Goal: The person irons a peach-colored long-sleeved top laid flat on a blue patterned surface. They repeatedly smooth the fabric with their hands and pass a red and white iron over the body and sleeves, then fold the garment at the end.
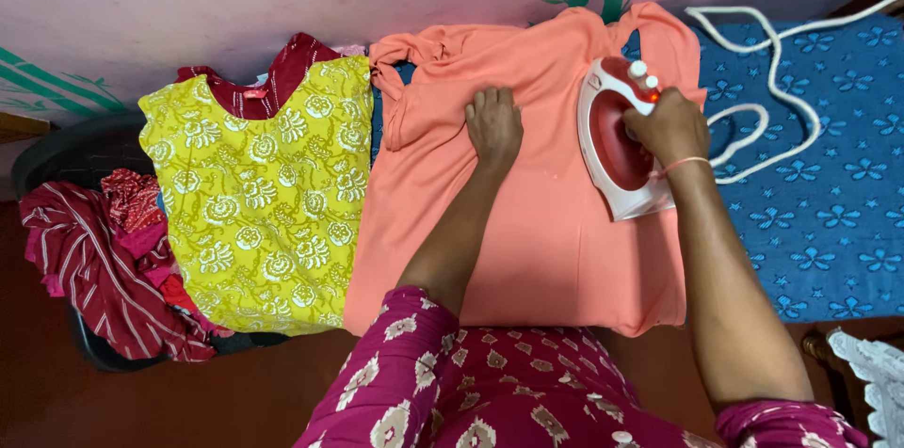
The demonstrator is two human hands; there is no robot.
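A soft peach-orange cloth top [546,232] lies spread flat on the bench [829,222], which has a blue cover with little flower shapes. The left hand [493,123] lies flat on the top near its neck, fingers stretched out and holding nothing. The right hand [669,123] has its grip wrapped tight around the handle of a white and red iron [617,142]. The iron sits on the right side of the peach top. A thin pink band goes around the right wrist. A thick white cord [772,81] curls over the blue cover, just beside the iron. To the left of the peach top lies a yellow dress with white flowers [259,194]. Further left, a dark basket [56,152] holds red striped clothes [104,260].
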